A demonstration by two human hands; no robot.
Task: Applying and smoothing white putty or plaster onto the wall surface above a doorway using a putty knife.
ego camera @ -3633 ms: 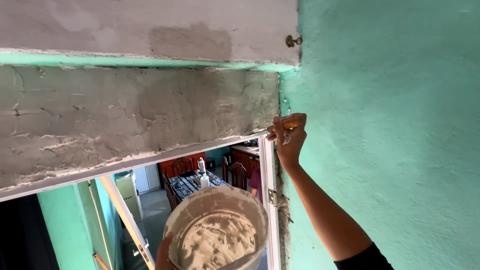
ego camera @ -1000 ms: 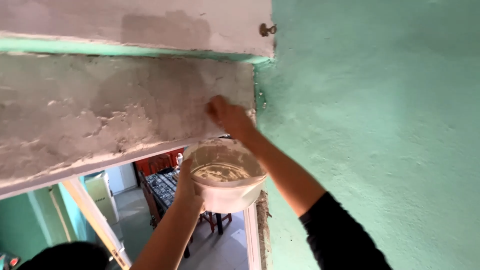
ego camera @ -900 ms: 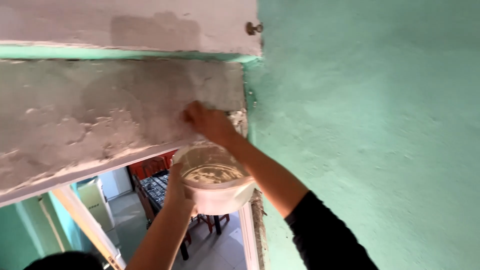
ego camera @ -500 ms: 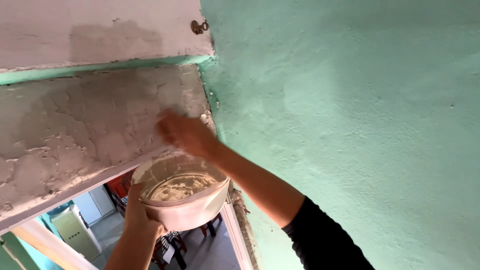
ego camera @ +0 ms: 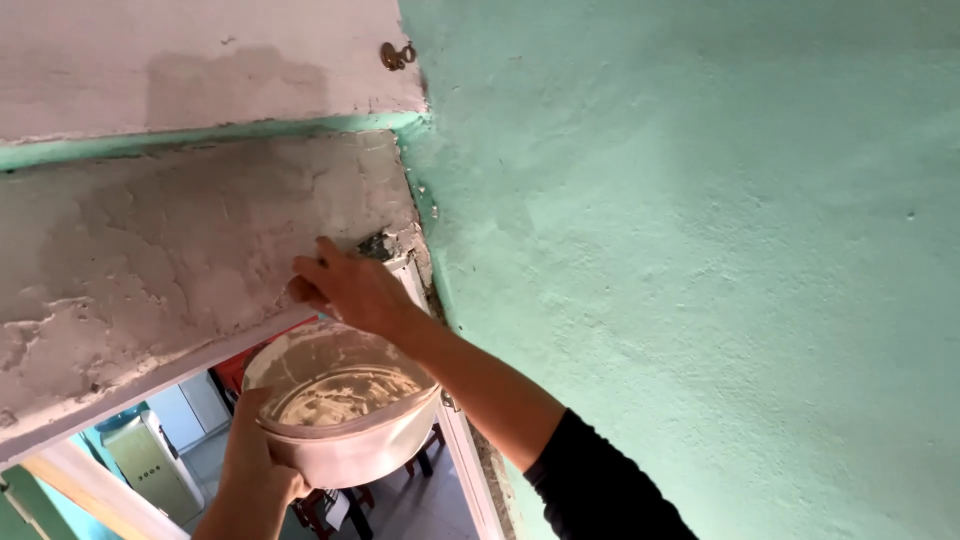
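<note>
My left hand point(ego camera: 252, 462) grips a white plastic bowl point(ego camera: 350, 445) from below; its inside is smeared with wet grey-beige plaster. Just under the lintel, the bowl sits below my right hand point(ego camera: 345, 287). That hand is raised to the rough grey plaster band point(ego camera: 170, 250) above the doorway, near its right corner. It is closed on a small scraper, whose dark blade tip point(ego camera: 377, 245) shows past the fingers against the plaster. The handle is hidden in my palm.
A green textured wall point(ego camera: 700, 260) fills the right side. A brass hook point(ego camera: 396, 54) is screwed in above the corner. The white door frame point(ego camera: 462, 460) runs down below. Through the opening are a white appliance point(ego camera: 150, 465) and chair legs point(ego camera: 330, 500).
My right hand swept left along the plaster from the corner, then slid down towards the lintel edge. The bowl was lifted up close under it. My view shifted right.
</note>
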